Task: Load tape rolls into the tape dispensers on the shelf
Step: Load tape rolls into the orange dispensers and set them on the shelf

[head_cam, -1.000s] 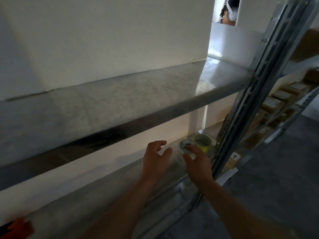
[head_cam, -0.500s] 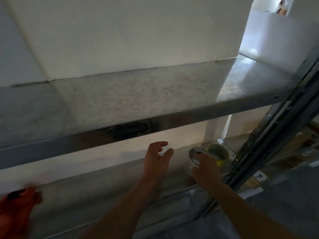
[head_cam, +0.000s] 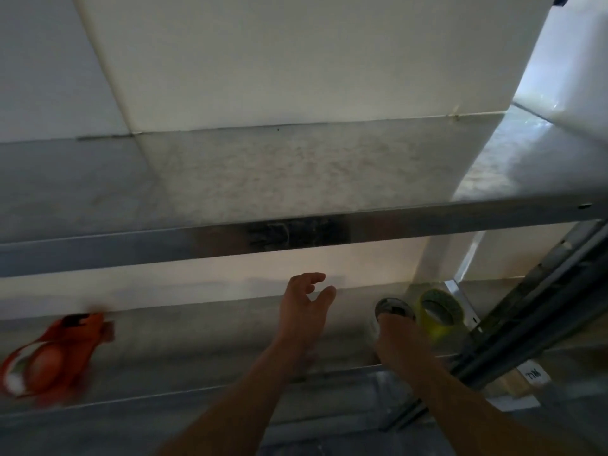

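On the lower metal shelf (head_cam: 204, 350) my right hand (head_cam: 399, 340) grips a clear tape roll (head_cam: 393, 307) from the near side, its fingers curled round it. A yellow tape roll (head_cam: 439, 311) stands on edge right beside it, at the shelf's right end. My left hand (head_cam: 304, 304) hovers over the shelf's middle, fingers relaxed and spread, holding nothing. An orange tape dispenser (head_cam: 56, 353) lies at the far left of the same shelf, blurred.
An upper metal shelf (head_cam: 296, 179) overhangs the lower one, with white panels (head_cam: 296, 60) behind it. A steel upright post (head_cam: 533, 307) bounds the shelf on the right. Beyond the post, cardboard with a white label (head_cam: 534, 376) sits lower down.
The view has swung left, bringing the orange dispenser into sight. My right hand has closed further round the clear roll. My left hand has kept its place.
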Demonstrator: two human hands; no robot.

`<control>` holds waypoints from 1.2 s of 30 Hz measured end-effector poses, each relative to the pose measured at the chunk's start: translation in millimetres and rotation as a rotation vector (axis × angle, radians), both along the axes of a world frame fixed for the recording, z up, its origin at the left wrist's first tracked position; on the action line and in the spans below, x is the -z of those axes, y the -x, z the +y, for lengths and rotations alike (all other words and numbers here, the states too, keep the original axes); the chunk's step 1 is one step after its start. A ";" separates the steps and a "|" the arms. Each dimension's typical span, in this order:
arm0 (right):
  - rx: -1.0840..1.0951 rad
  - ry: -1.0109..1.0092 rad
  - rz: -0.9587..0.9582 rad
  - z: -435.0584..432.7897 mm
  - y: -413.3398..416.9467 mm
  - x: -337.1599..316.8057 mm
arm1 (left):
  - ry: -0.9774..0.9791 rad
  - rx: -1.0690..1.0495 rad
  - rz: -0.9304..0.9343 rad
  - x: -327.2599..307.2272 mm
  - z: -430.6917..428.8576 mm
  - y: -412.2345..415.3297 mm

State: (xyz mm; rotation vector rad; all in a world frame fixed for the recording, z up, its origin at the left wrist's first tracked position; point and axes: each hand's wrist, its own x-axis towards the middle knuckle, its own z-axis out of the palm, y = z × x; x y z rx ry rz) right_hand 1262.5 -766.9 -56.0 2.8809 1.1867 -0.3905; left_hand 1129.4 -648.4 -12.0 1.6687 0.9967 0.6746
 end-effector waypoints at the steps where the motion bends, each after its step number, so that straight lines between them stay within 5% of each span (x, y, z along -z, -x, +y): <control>1: -0.008 0.024 0.019 2.1 5.9 1.7 | 0.007 -0.009 0.006 -0.1 -1.0 2.0; 4: -0.002 -0.068 0.196 15.5 24.8 -2.2 | 0.016 -0.026 0.034 1.9 -0.6 9.8; 9: 0.292 -0.638 0.706 52.5 34.6 -25.6 | 0.026 -0.069 0.097 2.7 5.1 21.5; 15: 0.560 -0.883 1.130 66.2 44.1 -56.5 | 0.040 0.059 0.102 -11.4 1.5 26.1; 36: -0.124 -0.722 1.037 73.6 98.9 -81.5 | 0.402 -0.264 -0.162 -37.0 18.0 85.1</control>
